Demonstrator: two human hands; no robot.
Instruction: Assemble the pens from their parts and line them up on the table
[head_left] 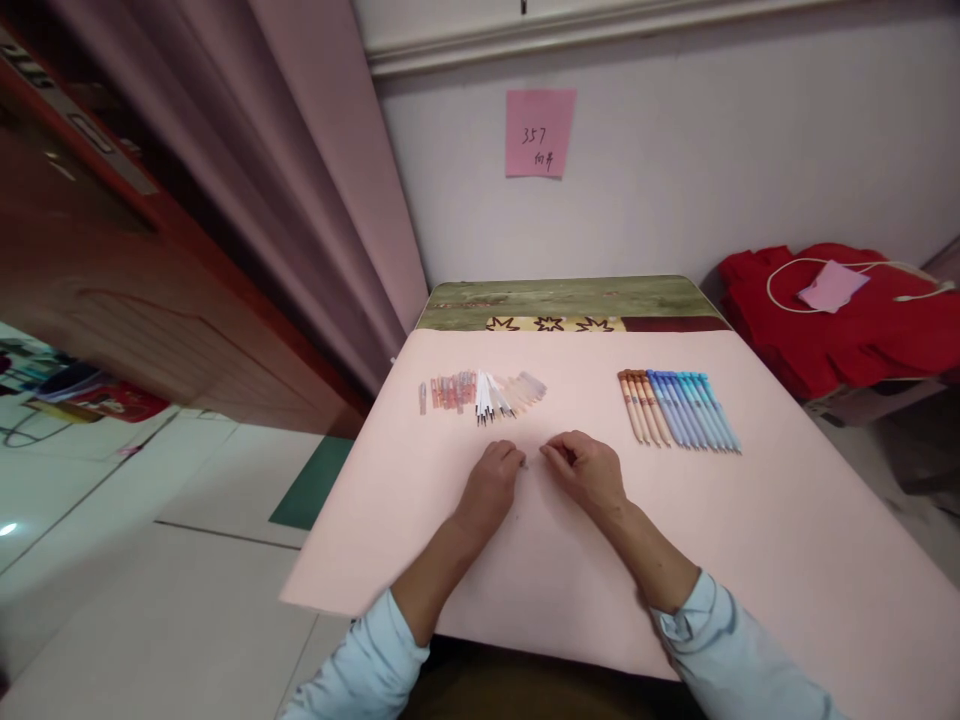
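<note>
My left hand is over the middle of the table with its fingers curled together. A tiny speck shows by its fingertips, too small to name. Just across from it, my right hand has thumb and forefinger pinched; whatever is between them cannot be made out. Beyond my left hand lies a fan of white pen refills with dark tips. Pinkish, see-through pen parts are to their left, and pale slender parts to their right. Farther right, brown-topped pens lie in a row beside blue pens.
A pale pink sheet covers most of the table, with a green patterned tabletop showing at the back. Red cloth with a white cable is at the right. A curtain and wooden door stand left.
</note>
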